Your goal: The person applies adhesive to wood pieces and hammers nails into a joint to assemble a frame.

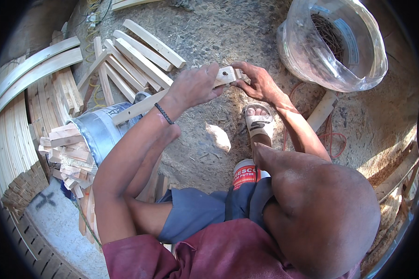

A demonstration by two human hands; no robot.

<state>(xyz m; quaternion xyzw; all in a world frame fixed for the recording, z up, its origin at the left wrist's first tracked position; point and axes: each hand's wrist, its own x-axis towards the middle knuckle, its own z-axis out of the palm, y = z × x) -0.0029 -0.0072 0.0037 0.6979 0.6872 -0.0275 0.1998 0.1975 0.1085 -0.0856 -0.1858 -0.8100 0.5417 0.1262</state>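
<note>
While the left hand (193,86) wraps a long pale wooden slat (139,107) in a firm grip, the right hand (258,83) pinches its drilled end, near a clear plastic tub (358,69).

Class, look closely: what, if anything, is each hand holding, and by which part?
Left hand grips a wooden slat near its drilled end; right hand pinches that end's tip.
</note>
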